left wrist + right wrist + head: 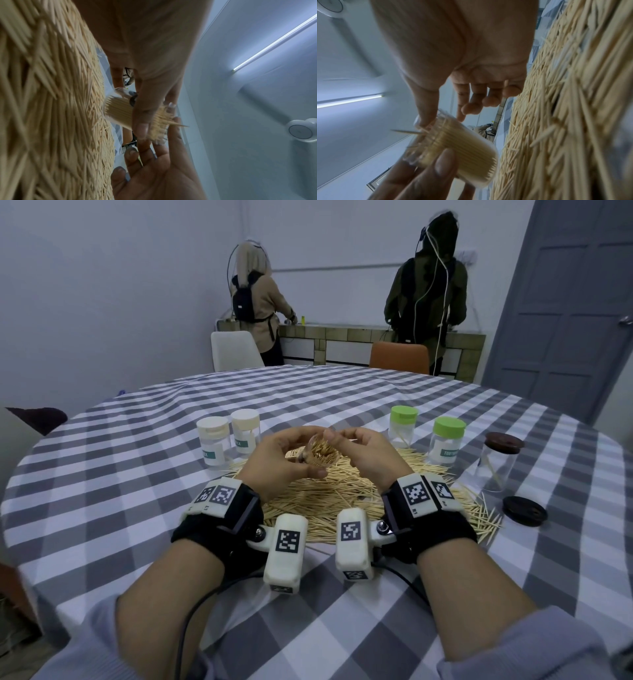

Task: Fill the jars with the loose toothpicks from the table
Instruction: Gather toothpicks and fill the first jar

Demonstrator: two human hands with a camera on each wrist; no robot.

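**Checked tablecloth, jar nearly full**

Checked tablecloth [325,628] nearest; above the toothpick pile [329,501], left hand [281,462] curls round the packed jar [317,455]; right hand [368,455], fingers loosely bent, touches protruding toothpicks; tapping them level should help; capped jars [448,440] beyond.

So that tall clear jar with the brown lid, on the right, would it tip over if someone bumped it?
Probably, fairly easily. The tall jar looks narrow for its height and holds only a toothpick or two, so it is likely light. Its brown lid adds weight at the top. The checked tablecloth may let it slide first.
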